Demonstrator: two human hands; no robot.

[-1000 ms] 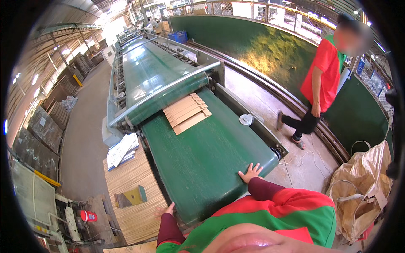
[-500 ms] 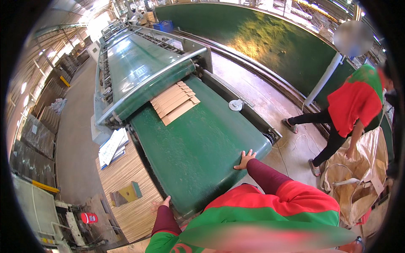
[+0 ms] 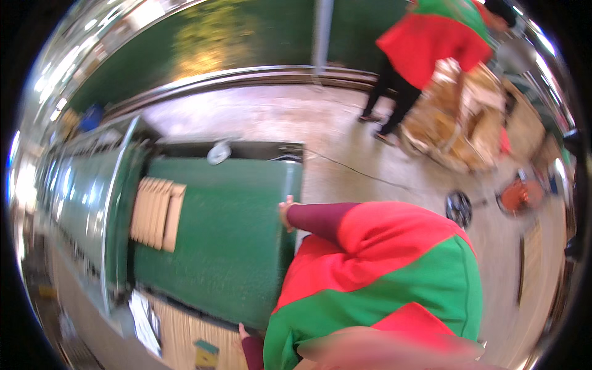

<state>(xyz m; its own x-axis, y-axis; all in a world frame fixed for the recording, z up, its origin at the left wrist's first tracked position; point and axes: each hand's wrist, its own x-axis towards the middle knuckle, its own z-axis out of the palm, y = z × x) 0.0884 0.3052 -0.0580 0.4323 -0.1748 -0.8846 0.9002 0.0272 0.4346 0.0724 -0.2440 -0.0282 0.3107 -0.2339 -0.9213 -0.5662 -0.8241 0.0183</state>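
My right hand [image 3: 286, 213] rests on the near end of the green conveyor belt [image 3: 228, 259], fingers apart, holding nothing. At the belt's near left corner is my left hand [image 3: 242, 336]; a finger points up along the edge and the rest is partly hidden by the sleeve and blur. Farther up the belt, several flat brown cardboard-like pieces [image 3: 154, 213] lie overlapped in a row beside the roller, out of reach of both hands.
A stack of thin brown sheets [image 3: 179, 336] stands left of the belt, with papers [image 3: 145, 324] and a yellow-green block [image 3: 206, 356] on it. To the right, a co-worker [image 3: 419, 49] bends over a large woven sack [image 3: 456, 123]. Fans [image 3: 459, 208] and a cable [image 3: 357, 171] occupy the floor.
My view has swung to the right, so the belt now runs toward the left. Both hands stay at the belt's near end. The co-worker leans deeper over the sack.
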